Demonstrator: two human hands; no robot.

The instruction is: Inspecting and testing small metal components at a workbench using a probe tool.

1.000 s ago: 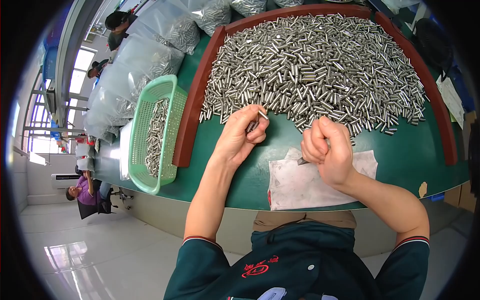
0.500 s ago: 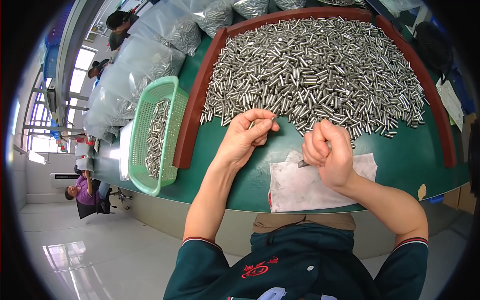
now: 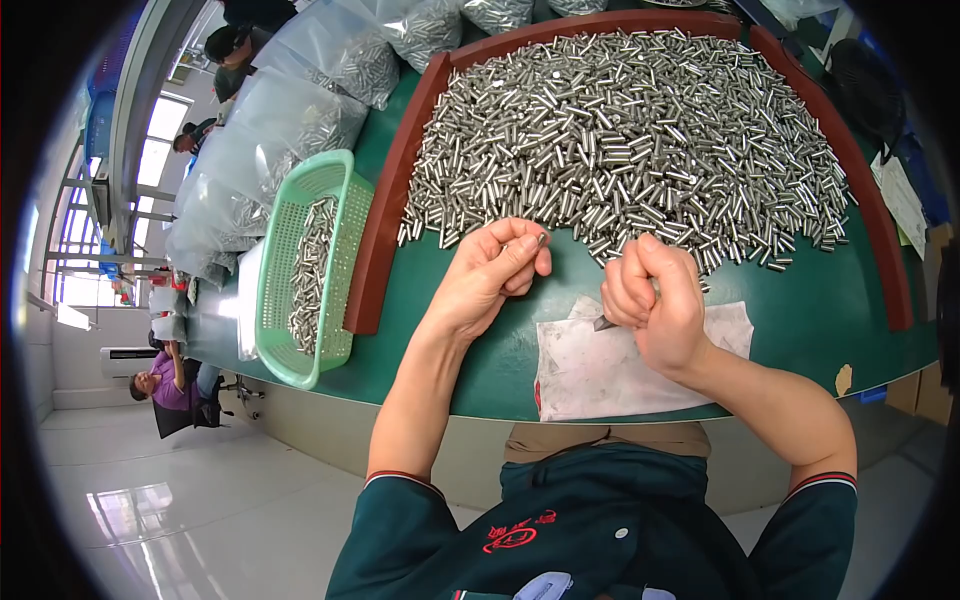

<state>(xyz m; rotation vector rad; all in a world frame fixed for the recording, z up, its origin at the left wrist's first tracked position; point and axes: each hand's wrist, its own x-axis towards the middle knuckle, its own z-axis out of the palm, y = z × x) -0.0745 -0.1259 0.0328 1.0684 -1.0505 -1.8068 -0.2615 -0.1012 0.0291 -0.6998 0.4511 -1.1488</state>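
My left hand (image 3: 493,265) is closed at the front edge of a broad pile of short metal pins (image 3: 620,140). Between its thumb and fingertips it pinches one small metal pin (image 3: 542,240), of which only the end shows. To the right, my right hand (image 3: 655,300) is curled into a fist above a stained white cloth (image 3: 610,375). A dark, pointed tip (image 3: 602,323) sticks out from under that fist; the rest of this object is hidden in the palm, so its kind is unclear. The hands are apart.
Dark red rails (image 3: 395,210) border the pile on the green table (image 3: 450,385). At the left stands a light green plastic basket (image 3: 340,250) with more pins. Clear bags of pins (image 3: 290,120) line the far left. A black fan (image 3: 865,95) is at right. Other people sit farther off.
My left hand has turned its fingertips slightly, with the pin still pinched. The right hand stays nearly in place, still a fist. The whole view has shifted very slightly.
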